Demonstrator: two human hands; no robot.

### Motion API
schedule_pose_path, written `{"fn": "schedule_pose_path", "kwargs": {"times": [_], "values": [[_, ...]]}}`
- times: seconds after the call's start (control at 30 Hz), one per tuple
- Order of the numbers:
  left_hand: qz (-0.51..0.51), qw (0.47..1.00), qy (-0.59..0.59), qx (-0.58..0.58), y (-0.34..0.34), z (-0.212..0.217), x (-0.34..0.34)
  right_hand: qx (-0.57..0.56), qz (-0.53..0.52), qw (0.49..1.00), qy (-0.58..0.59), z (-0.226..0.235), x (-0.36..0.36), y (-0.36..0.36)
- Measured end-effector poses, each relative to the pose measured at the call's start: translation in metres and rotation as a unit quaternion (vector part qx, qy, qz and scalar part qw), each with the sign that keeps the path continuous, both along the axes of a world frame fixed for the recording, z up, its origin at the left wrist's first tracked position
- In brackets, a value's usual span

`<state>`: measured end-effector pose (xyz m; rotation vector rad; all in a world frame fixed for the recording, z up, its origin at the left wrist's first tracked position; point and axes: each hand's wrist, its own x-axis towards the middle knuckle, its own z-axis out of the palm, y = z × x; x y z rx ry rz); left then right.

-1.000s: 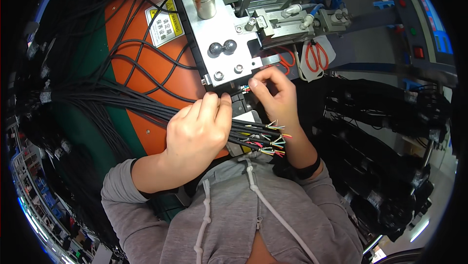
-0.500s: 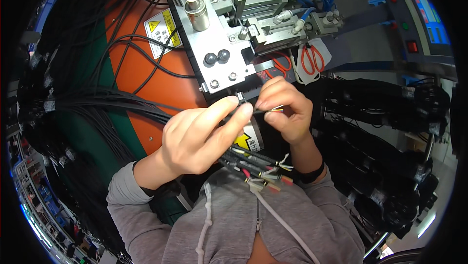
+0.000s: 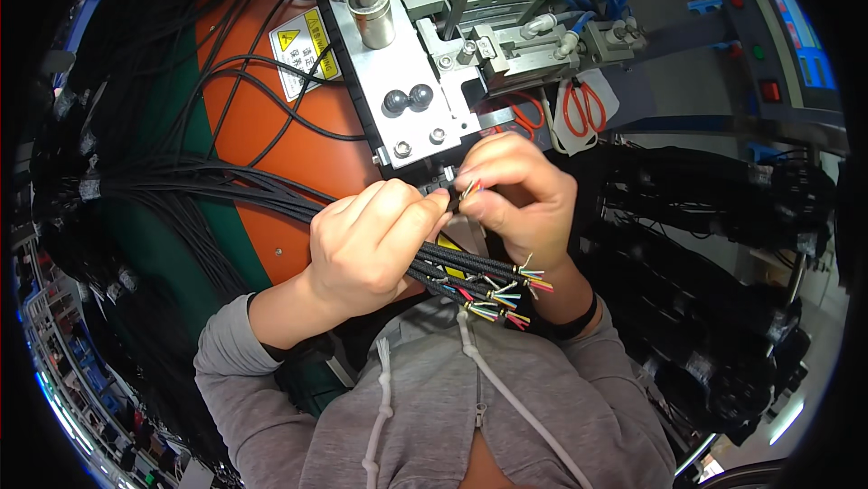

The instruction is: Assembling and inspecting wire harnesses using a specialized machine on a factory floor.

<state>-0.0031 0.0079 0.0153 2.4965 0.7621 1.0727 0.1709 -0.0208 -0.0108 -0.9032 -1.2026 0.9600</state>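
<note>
My left hand (image 3: 366,245) is closed in a pinch on a black cable, close to its stripped end. From that end fan thin coloured wires (image 3: 471,188), red, yellow and white among them. My right hand (image 3: 529,195) faces it, thumb and forefinger closed on the cable end around these wires. Below my hands hangs a bundle of black braided cables (image 3: 466,263), their bare ends showing red, yellow, green, blue and white wires. Just beyond my fingertips is the front of a metal machine (image 3: 411,60); a small metal piece there is partly hidden.
Pneumatic cylinders with blue hoses (image 3: 542,23) stand at the back. Red-handled scissors (image 3: 583,108) lie right of the machine. An orange panel (image 3: 280,141) with a warning label (image 3: 303,53) lies left, crossed by black cables. More bundled cables (image 3: 714,191) hang at the right.
My left fingers have curled in closer around the cable. My right hand has shifted slightly left, and the wires between my fingers now point upward and spread. The hanging cable ends have swung up a little.
</note>
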Motion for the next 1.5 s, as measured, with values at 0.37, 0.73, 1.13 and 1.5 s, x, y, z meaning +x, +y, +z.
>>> {"fn": "schedule_pose_path", "kwargs": {"times": [0.37, 0.73, 1.13, 1.5], "values": [[0.02, 0.994, 0.099, 0.038, -0.001, 0.005, -0.006, 0.002, -0.005, 0.965, -0.262, 0.018, 0.021, -0.004], [0.013, 0.993, 0.091, 0.069, -0.004, -0.005, -0.003, -0.117, 0.089, 0.98, -0.137, 0.005, 0.026, -0.004], [0.001, 0.992, 0.11, 0.065, -0.005, -0.008, -0.004, -0.095, 0.065, 0.978, -0.176, 0.004, 0.025, -0.003], [0.022, 0.974, 0.206, 0.089, -0.008, -0.013, 0.0, -0.015, -0.049, 0.95, -0.307, -0.012, 0.015, 0.003]]}}
